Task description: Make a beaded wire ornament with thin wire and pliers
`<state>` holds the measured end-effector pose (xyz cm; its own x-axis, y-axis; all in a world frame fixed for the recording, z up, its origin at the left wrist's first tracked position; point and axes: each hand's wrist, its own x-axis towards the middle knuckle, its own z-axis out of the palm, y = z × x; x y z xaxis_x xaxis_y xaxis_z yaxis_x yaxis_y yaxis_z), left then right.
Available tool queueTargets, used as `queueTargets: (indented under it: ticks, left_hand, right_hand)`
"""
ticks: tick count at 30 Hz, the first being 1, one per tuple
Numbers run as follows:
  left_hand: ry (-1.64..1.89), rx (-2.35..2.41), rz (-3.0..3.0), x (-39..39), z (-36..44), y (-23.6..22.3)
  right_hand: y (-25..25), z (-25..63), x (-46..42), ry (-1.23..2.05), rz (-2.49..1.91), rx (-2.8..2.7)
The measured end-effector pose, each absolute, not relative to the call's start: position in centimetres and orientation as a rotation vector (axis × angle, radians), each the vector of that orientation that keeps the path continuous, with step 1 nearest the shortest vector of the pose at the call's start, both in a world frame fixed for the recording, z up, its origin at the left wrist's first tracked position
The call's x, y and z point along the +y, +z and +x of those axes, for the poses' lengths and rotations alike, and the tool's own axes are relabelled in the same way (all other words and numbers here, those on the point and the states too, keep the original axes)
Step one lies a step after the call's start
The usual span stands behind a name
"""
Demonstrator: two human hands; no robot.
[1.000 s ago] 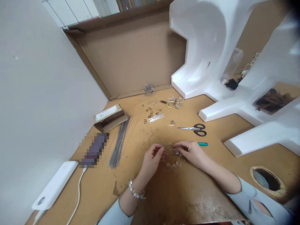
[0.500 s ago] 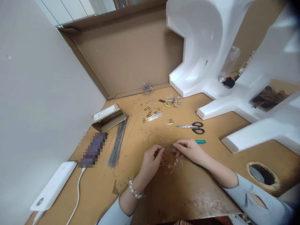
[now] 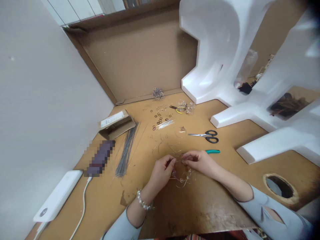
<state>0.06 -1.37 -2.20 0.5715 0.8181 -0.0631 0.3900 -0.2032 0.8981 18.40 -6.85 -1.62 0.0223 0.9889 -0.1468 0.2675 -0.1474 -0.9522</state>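
The left hand and right hand face each other, fingers of both pinched together on the beaded wire loop, whose beads hang between them, well back from the front edge of the worktop. Room around the right hand is tight: the teal handle lies just beyond it, then the scissors. The round hole sits outside the right forearm. Leftward, a stretch of worktop separates the left hand from the grey wire bundle.
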Motion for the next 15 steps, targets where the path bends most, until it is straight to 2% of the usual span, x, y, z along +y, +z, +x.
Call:
queueTargets:
  ticks: [10,15]
  left_hand:
    - [0.14,0.935,2.136,-0.3,-1.4,-0.4]
    - [0.137,1.042,2.272,0.0,-1.2,-0.6]
  right_hand:
    - [0.0,20.5,-6.6,0.677,-1.729,-1.628]
    - [2.4,21.9,-2.9,0.13,-2.09,-2.03]
